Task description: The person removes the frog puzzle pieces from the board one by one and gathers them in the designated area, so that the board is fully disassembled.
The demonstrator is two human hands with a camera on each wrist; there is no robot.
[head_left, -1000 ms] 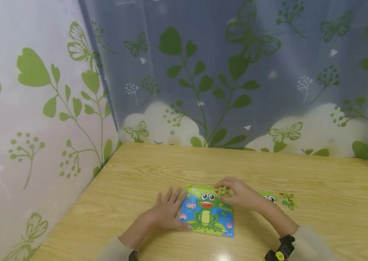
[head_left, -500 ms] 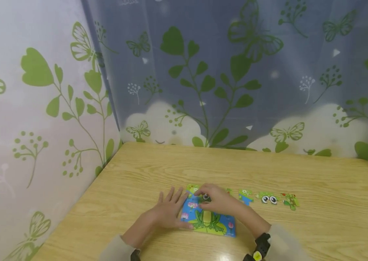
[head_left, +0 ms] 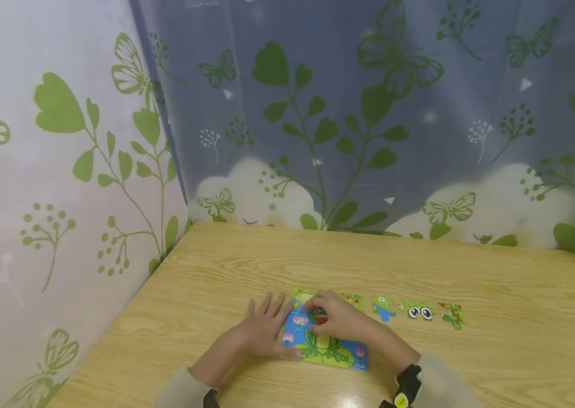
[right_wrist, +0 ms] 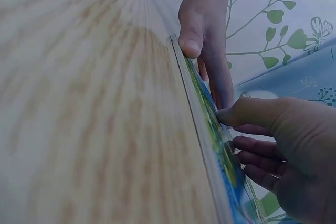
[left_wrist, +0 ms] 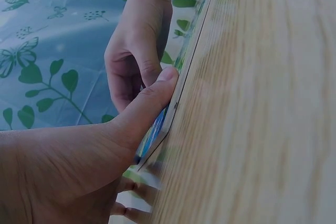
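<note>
A frog jigsaw board [head_left: 299, 344], blue and green, lies flat on the wooden table. My left hand [head_left: 262, 334] is spread along its left edge, with the thumb resting over the lower left corner. My right hand [head_left: 340, 317] arches over the frog's head, covering much of it. In the right wrist view the thumb and fingertips of this hand [right_wrist: 304, 150] stand apart and touch the board's face [right_wrist: 223, 153]. No raised puzzle piece shows between them. The left wrist view has the left thumb on the board's edge [left_wrist: 181, 82].
Loose puzzle pieces lie in a row right of the board: a blue and green piece [head_left: 384, 309], one with the frog's eyes [head_left: 420, 311] and one with red flowers [head_left: 452, 315]. Patterned curtains [head_left: 318, 113] stand behind and left of the table [head_left: 246, 255].
My right hand has moved left from the board's upper right to the frog's head, uncovering the blue and green piece. The left hand stays put.
</note>
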